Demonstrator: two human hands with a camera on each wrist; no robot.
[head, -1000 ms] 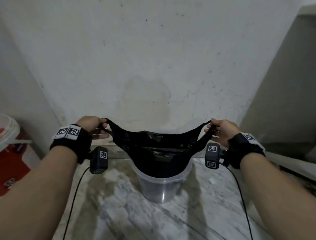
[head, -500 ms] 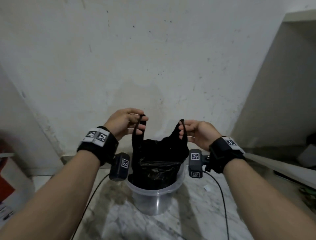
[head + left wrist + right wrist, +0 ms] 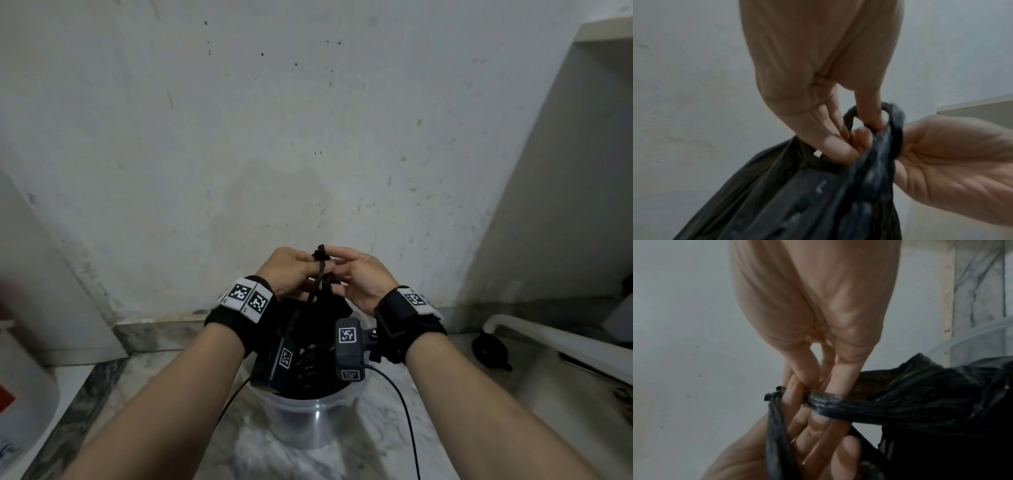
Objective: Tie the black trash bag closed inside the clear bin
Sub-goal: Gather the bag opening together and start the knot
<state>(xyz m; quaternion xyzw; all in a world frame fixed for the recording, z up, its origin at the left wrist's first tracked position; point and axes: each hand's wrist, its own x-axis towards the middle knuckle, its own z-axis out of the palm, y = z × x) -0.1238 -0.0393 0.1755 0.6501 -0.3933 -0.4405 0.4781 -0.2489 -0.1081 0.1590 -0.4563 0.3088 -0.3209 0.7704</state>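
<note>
A clear bin (image 3: 315, 425) stands on the marble floor with the black trash bag (image 3: 308, 363) in it. Both hands meet just above the bin. My left hand (image 3: 306, 272) and right hand (image 3: 337, 270) each pinch a twisted bag handle (image 3: 320, 260), and the two handles are pulled up together between the fingers. In the left wrist view a handle loop (image 3: 894, 123) wraps round a finger of the left hand (image 3: 838, 146). The right wrist view shows the right hand (image 3: 807, 374) holding a taut handle strip (image 3: 838, 404) across the left hand's fingers (image 3: 813, 434).
A stained white wall (image 3: 308, 137) rises close behind the bin. A white bucket with a red label (image 3: 20, 383) stands at the left. On the right lie a white pipe (image 3: 548, 339) and a black round object (image 3: 489, 349). Camera cables (image 3: 407, 421) hang beside the bin.
The hands have come together from wide apart. The two bag handles, earlier stretched sideways and then held up side by side, now meet and cross between the fingers above the bin.
</note>
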